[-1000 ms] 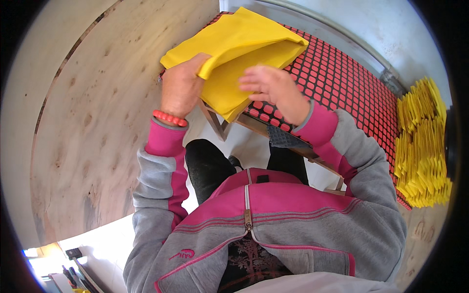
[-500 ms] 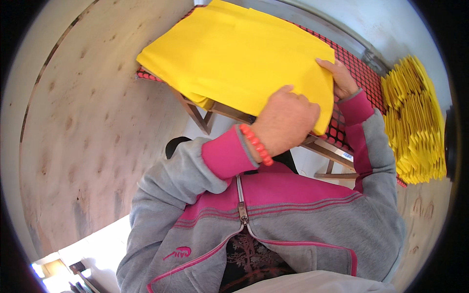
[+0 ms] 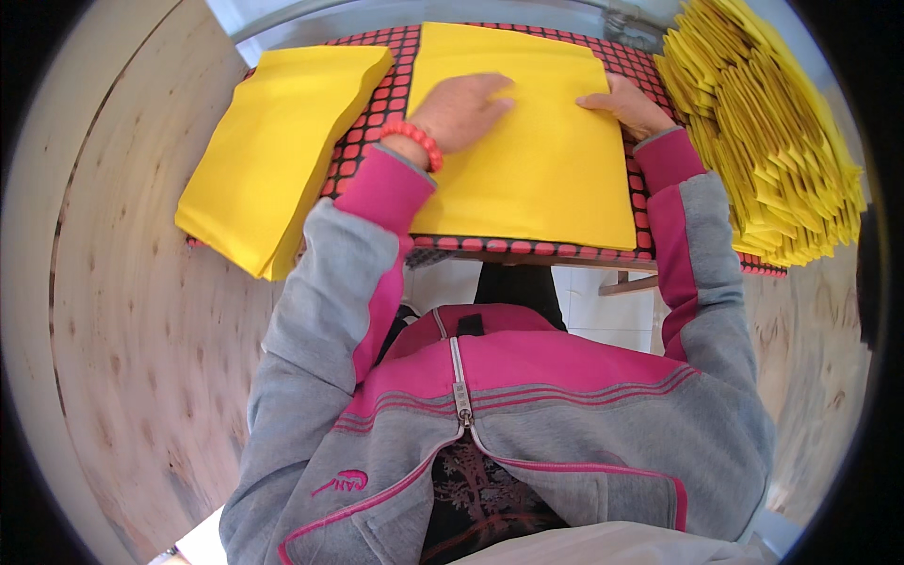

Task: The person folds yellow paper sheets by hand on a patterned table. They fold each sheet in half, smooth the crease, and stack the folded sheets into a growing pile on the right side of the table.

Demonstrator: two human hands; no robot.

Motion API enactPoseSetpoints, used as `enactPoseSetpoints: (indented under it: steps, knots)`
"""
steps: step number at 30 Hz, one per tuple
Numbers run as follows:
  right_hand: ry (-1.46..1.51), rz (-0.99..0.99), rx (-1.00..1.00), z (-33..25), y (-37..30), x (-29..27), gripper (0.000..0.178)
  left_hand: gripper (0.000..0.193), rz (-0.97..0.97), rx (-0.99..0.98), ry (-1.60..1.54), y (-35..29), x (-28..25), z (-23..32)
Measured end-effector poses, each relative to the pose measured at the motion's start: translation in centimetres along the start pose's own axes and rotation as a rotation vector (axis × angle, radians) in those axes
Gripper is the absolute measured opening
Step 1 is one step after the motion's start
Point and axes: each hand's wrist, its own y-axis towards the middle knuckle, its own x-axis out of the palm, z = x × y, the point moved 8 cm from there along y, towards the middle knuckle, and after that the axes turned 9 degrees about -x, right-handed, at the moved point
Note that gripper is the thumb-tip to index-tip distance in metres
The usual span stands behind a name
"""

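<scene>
A flat yellow fabric-like piece (image 3: pixel 537 160) lies on the table in front of me, its long sides running away from me. My right hand (image 3: pixel 633 105) holds its right edge, thumb on top and the other fingers partly hidden. Over its left part lies my left hand (image 3: pixel 466 108), palm down, the visible fingers loosely bent and a little apart. That hand grips nothing that I can see. To its left rests a stack of similar yellow pieces (image 3: pixel 273 141), overhanging the table's near edge.
The table has a red and black patterned cover (image 3: pixel 363 127). At the right stands a tall pile of folded yellow pieces (image 3: pixel 763 141). A wooden wall panel (image 3: pixel 141 282) rises on the left, and a metal rail (image 3: pixel 311 11) runs behind the table.
My left hand has moved left and away from me over the yellow piece. The piece now lies squarer, and patterned cover shows between it and the left stack. The whole view has turned.
</scene>
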Motion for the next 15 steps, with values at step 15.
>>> enactPoseSetpoints:
  steps: [15]
  knots:
    - [-0.159,0.324,0.030,2.2,4.6,-5.6,0.031,0.076,-0.116,-0.323,0.448,2.5,3.5,-4.4]
